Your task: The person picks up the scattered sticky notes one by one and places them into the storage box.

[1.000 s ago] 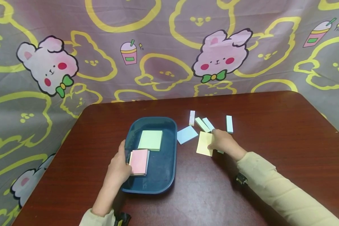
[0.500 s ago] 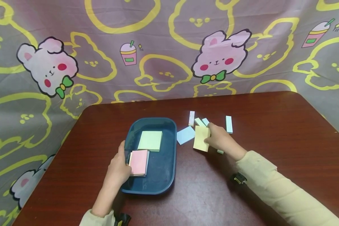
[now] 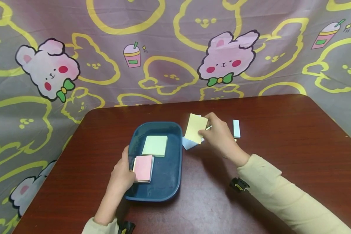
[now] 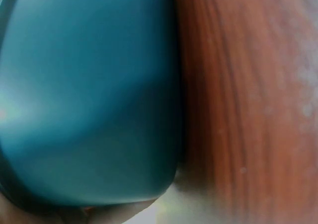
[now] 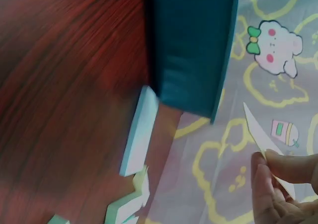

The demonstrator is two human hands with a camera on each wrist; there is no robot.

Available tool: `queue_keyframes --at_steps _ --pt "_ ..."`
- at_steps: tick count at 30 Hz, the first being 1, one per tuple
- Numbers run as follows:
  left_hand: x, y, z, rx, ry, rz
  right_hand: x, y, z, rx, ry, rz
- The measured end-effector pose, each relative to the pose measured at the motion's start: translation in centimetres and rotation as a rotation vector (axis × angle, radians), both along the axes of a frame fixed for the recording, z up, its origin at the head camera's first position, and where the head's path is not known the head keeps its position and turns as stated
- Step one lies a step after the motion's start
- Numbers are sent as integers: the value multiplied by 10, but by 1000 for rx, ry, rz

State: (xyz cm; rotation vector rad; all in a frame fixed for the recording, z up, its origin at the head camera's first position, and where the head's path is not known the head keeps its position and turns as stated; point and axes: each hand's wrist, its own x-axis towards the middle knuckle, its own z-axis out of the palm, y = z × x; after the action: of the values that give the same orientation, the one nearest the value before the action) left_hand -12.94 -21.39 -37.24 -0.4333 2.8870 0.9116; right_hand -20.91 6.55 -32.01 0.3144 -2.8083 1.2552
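My left hand (image 3: 121,175) grips the left rim of a dark blue plastic tray (image 3: 168,182), thumb inside the rim. In the tray lie a pale green sticky note pad (image 3: 155,145) and a stack of pads topped by a pink one (image 3: 143,167). Thumb and fingers of my right hand (image 3: 220,135) pinch a yellow sticky note pad (image 3: 195,127), raised off the table right of the tray. The right wrist view shows this yellow pad (image 5: 256,129) almost edge-on. Below it, a light blue pad (image 3: 188,143) lies partly hidden beside the tray.
A narrow pale blue strip pad (image 3: 236,129) lies on the brown table (image 3: 286,139) right of my right hand. Several other narrow pads (image 5: 124,204) are mostly hidden behind that hand in the head view. A patterned cloth (image 3: 169,42) hangs behind the table.
My right hand has lifted the yellow sticky note pad and carried it up and left, over the light blue pad. My left hand and the tray have stayed in place.
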Motion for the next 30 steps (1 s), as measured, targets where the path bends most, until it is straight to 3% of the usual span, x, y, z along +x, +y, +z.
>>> queue_keyframes --at_steps 11,20,30 --pt "2 -1 -2 10 1 2 7 -30 6 -191 -43 33" --pt "1 -2 -2 9 0 5 15 -57 1 -175 -128 116" --pt "-1 0 -2 0 3 5 22 -90 -16 -121 -211 218"
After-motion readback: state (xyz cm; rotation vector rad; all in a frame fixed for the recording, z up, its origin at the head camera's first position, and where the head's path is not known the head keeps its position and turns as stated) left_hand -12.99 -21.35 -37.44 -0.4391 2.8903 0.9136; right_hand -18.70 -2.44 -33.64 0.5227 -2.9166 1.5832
